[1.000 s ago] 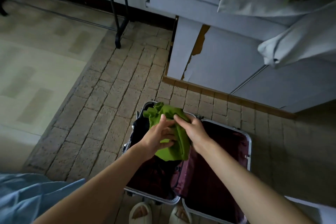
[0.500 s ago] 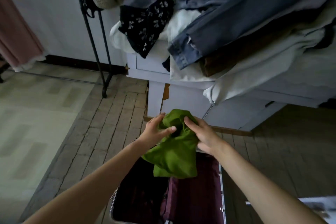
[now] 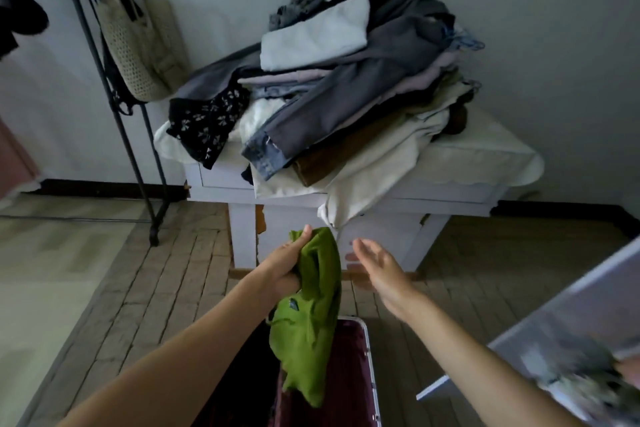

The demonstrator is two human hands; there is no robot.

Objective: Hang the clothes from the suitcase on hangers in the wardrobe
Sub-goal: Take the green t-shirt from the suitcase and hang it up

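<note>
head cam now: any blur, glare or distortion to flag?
Head view: dim, flat light, no glare; motion blur on the right hand and the pale panel at the lower right; wide-angle bending at the edges; the green garment gripped by the left hand and the clothes pile read fairly sharp.

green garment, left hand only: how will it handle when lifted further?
Likely floppy: the green garment hangs in folds below the left hand. Probably light, since one hand bears it. Its loose tail may swing or snag the suitcase rim.
</note>
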